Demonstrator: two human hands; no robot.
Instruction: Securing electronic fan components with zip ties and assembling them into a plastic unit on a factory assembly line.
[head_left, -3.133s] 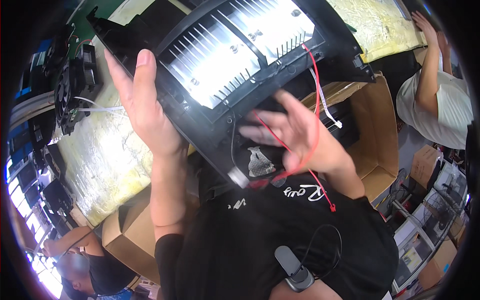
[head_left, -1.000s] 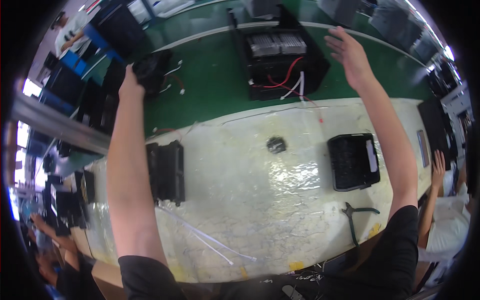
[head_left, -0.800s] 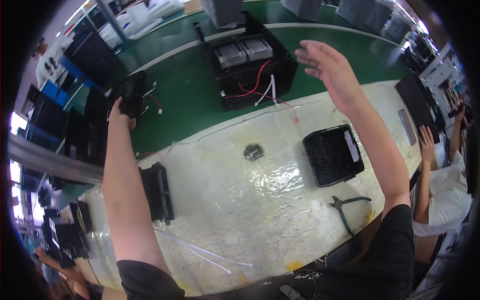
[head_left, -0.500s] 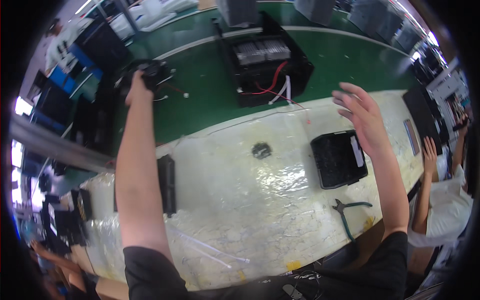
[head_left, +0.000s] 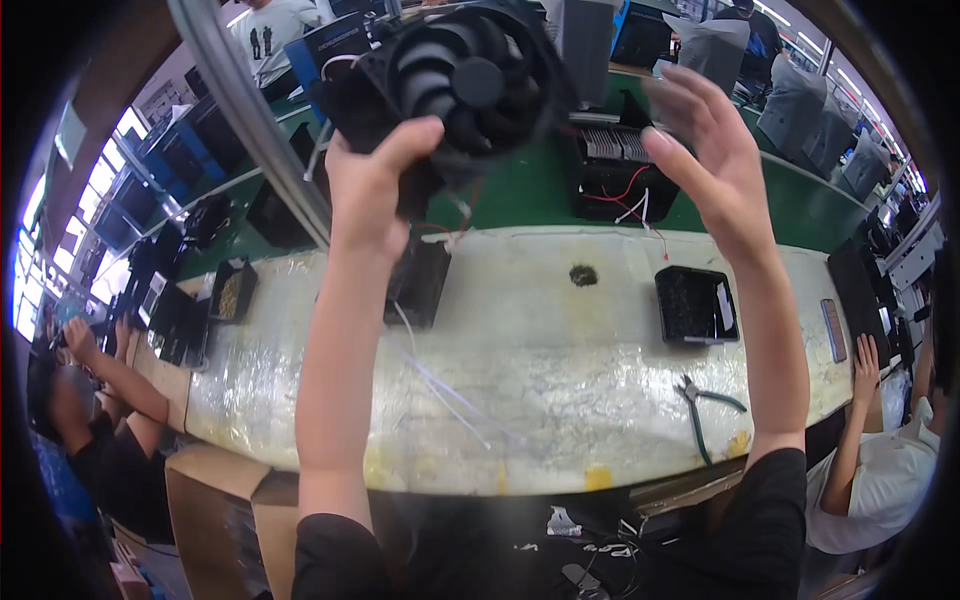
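Note:
My left hand [head_left: 372,185] is closed on a black fan [head_left: 478,82] in a dark frame, thumb over its near edge. The fan is raised above the far side of the table, blades facing me, with thin wires hanging below. My right hand [head_left: 712,165] is lifted to the right of the fan with nothing in it, its fingers spread and slightly blurred. Beyond it, on the green surface, stands a black housing [head_left: 592,180] with metal fins and red and white wires. A black box-like part [head_left: 425,280] lies on the table below the fan.
On the wrapped table [head_left: 530,400] lie a black tray [head_left: 697,310], green-handled cutters [head_left: 692,405] and white cable ties [head_left: 450,395]. A small bin [head_left: 233,290] sits left. A metal post [head_left: 255,125] rises near my left arm. Other people work at both ends.
My left hand has lifted the fan off the green surface at the far left and brought it up toward the middle. My right hand stays raised and open. The view has shifted.

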